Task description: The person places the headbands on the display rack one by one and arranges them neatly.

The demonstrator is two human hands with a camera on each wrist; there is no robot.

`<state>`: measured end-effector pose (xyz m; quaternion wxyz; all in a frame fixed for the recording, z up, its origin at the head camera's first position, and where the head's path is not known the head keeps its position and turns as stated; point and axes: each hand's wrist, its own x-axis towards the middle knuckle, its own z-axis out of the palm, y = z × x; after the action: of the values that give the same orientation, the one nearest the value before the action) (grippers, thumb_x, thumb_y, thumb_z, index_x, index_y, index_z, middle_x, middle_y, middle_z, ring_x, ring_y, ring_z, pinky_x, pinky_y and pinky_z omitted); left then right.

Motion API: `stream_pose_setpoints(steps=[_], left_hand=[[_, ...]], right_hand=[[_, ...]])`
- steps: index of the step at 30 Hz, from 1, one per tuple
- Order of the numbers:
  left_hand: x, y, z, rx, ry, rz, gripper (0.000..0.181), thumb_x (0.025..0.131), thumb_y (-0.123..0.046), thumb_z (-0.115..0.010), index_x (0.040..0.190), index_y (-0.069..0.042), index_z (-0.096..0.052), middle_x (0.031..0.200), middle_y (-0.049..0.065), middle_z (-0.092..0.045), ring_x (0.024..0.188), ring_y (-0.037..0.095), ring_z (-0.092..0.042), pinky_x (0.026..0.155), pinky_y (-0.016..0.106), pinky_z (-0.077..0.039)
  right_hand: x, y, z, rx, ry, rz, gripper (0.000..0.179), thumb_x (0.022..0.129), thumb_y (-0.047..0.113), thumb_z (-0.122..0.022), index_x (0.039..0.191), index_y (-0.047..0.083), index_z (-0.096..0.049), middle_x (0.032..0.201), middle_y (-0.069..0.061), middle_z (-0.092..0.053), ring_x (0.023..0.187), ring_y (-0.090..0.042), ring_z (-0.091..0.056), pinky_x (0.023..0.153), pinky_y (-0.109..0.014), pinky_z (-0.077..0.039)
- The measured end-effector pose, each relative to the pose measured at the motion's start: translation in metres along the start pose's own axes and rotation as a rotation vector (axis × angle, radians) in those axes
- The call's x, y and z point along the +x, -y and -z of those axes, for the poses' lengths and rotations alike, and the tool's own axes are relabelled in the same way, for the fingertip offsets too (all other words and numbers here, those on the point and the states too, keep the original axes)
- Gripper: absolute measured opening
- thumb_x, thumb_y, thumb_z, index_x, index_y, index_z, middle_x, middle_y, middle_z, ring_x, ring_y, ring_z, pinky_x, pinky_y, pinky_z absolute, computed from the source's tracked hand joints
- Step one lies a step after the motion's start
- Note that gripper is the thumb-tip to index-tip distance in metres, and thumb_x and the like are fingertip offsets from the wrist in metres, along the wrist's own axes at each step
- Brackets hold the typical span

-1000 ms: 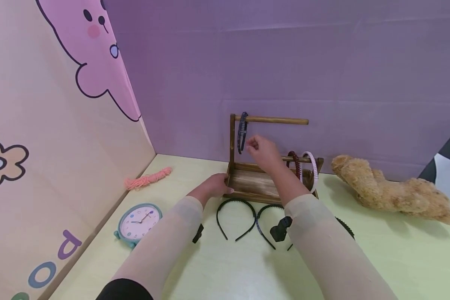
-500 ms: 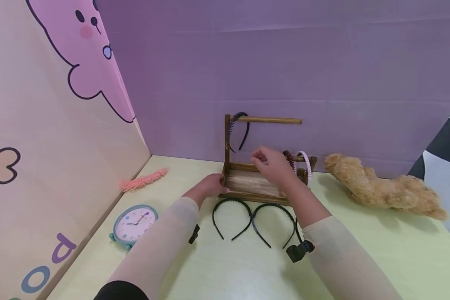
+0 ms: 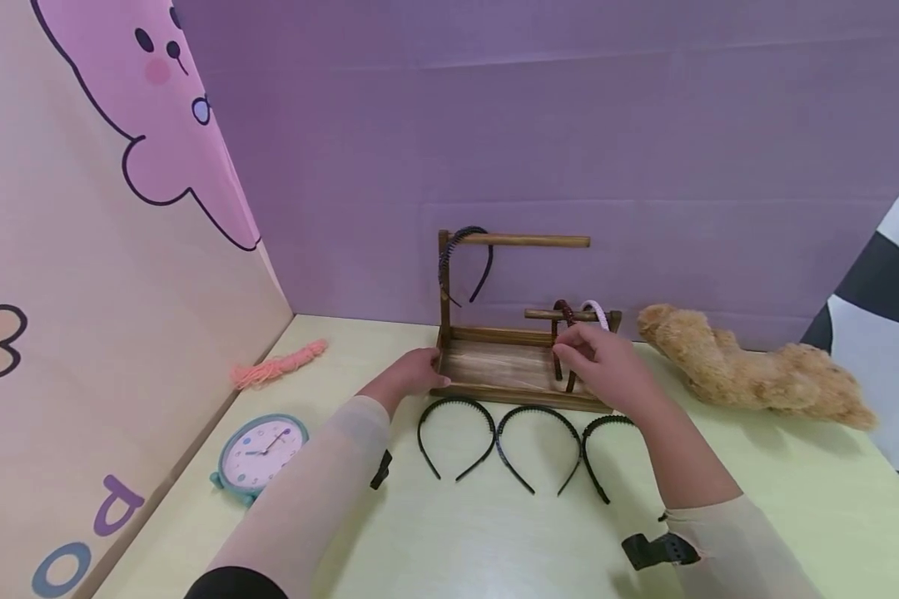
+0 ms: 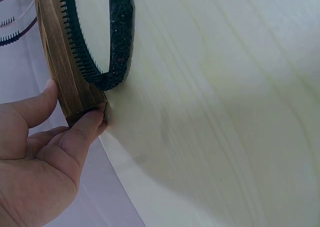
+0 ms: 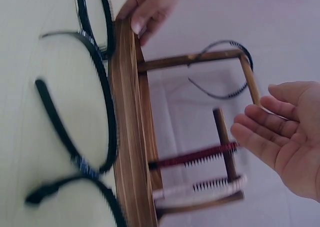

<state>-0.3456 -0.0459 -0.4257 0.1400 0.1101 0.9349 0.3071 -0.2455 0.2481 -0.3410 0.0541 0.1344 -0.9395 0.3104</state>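
My left hand (image 3: 408, 376) grips the left end of a wooden rack (image 3: 524, 393), thumb on one side and fingers on the other in the left wrist view. A dark headband (image 3: 490, 262) hangs from the rack's tall bar, near the upright. On the low bar hang a dark red headband (image 5: 200, 156) and a pale pink headband (image 5: 212, 191). Close to these is my right hand (image 3: 607, 366), palm showing and fingers relaxed in the right wrist view, with nothing held. Black headbands (image 3: 537, 408) lie in a row on the table before the rack.
On the left of the table are a blue-rimmed clock (image 3: 260, 453) and a pink yarn bundle (image 3: 280, 364). A tan fluffy plush (image 3: 757, 366) lies to the right. Behind the rack stands a purple backdrop (image 3: 539, 133).
My right hand has moved right and down, from beside the hanging dark headband to the low bar. That headband has swung round on its bar. My left hand has stayed on the rack.
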Motion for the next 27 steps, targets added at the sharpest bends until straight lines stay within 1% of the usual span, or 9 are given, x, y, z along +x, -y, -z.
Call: stream_pose_setpoints(steps=[5,8,11,13,15,18,21,24,27], left_hand=[[0.000,0.001,-0.002,-0.006,0.000,0.014,0.072,0.095,-0.027,-0.066,0.154,-0.005,-0.031,0.156,0.014,-0.037,0.144,0.031,-0.034,0.117,0.044,-0.032],[-0.001,0.001,-0.001,-0.001,0.001,0.015,0.071,0.095,-0.027,-0.066,0.154,-0.005,-0.031,0.156,0.014,-0.036,0.144,0.031,-0.033,0.118,0.045,-0.031],[-0.002,-0.001,0.000,-0.006,0.005,0.010,0.071,0.096,-0.026,-0.065,0.154,-0.004,-0.031,0.156,0.015,-0.036,0.145,0.032,-0.032,0.118,0.045,-0.030],[-0.003,-0.001,0.001,-0.007,0.006,0.007,0.070,0.096,-0.025,-0.065,0.154,-0.004,-0.030,0.156,0.015,-0.036,0.145,0.033,-0.032,0.118,0.045,-0.030],[-0.003,0.000,0.001,0.002,0.007,0.010,0.071,0.096,-0.026,-0.064,0.154,-0.004,-0.030,0.157,0.015,-0.035,0.145,0.032,-0.031,0.118,0.045,-0.030],[-0.002,0.001,0.001,0.016,0.007,0.016,0.070,0.096,-0.027,-0.064,0.154,-0.005,-0.030,0.157,0.015,-0.035,0.145,0.032,-0.031,0.118,0.044,-0.030],[0.000,0.002,0.000,0.012,0.011,0.021,0.071,0.096,-0.027,-0.064,0.154,-0.006,-0.029,0.157,0.014,-0.034,0.145,0.032,-0.031,0.118,0.045,-0.030],[0.002,0.001,-0.001,0.010,0.014,0.024,0.071,0.096,-0.028,-0.064,0.154,-0.006,-0.029,0.157,0.014,-0.034,0.145,0.032,-0.031,0.118,0.045,-0.030],[0.002,0.000,-0.001,0.015,0.013,0.027,0.071,0.096,-0.028,-0.064,0.154,-0.006,-0.030,0.157,0.014,-0.035,0.145,0.032,-0.031,0.118,0.045,-0.030]], right_hand=[[-0.017,-0.023,0.010,-0.059,0.032,-0.043,0.040,0.102,0.045,-0.049,0.119,0.010,-0.062,0.106,-0.009,-0.068,0.096,-0.025,-0.062,0.074,-0.040,-0.052],[-0.026,-0.038,0.014,-0.091,0.045,-0.061,0.039,0.101,0.045,-0.051,0.115,0.011,-0.063,0.103,-0.008,-0.069,0.090,-0.021,-0.063,0.072,-0.039,-0.052],[-0.035,-0.050,0.015,-0.098,0.060,-0.098,0.038,0.100,0.046,-0.052,0.113,0.013,-0.064,0.100,-0.006,-0.069,0.084,-0.017,-0.063,0.070,-0.036,-0.052],[-0.039,-0.056,0.015,-0.082,0.085,-0.127,0.038,0.099,0.048,-0.053,0.113,0.013,-0.063,0.102,-0.006,-0.069,0.083,-0.017,-0.063,0.069,-0.035,-0.051],[-0.043,-0.060,0.012,-0.059,0.126,-0.142,0.038,0.099,0.047,-0.054,0.112,0.013,-0.063,0.102,-0.006,-0.068,0.082,-0.018,-0.064,0.067,-0.034,-0.052],[-0.046,-0.064,0.006,-0.003,0.216,-0.185,0.037,0.097,0.045,-0.059,0.109,0.010,-0.062,0.102,-0.009,-0.066,0.082,-0.021,-0.065,0.068,-0.036,-0.055],[-0.049,-0.067,-0.001,0.026,0.318,-0.257,0.042,0.094,0.043,-0.064,0.110,0.005,-0.060,0.097,-0.013,-0.063,0.081,-0.023,-0.066,0.070,-0.038,-0.057],[-0.050,-0.068,-0.008,0.017,0.411,-0.320,0.050,0.091,0.044,-0.068,0.113,0.001,-0.056,0.089,-0.013,-0.060,0.078,-0.023,-0.064,0.068,-0.038,-0.057],[-0.049,-0.068,-0.017,-0.006,0.473,-0.350,0.050,0.089,0.043,-0.070,0.110,0.001,-0.055,0.074,-0.008,-0.055,0.064,-0.019,-0.055,0.062,-0.035,-0.052]])
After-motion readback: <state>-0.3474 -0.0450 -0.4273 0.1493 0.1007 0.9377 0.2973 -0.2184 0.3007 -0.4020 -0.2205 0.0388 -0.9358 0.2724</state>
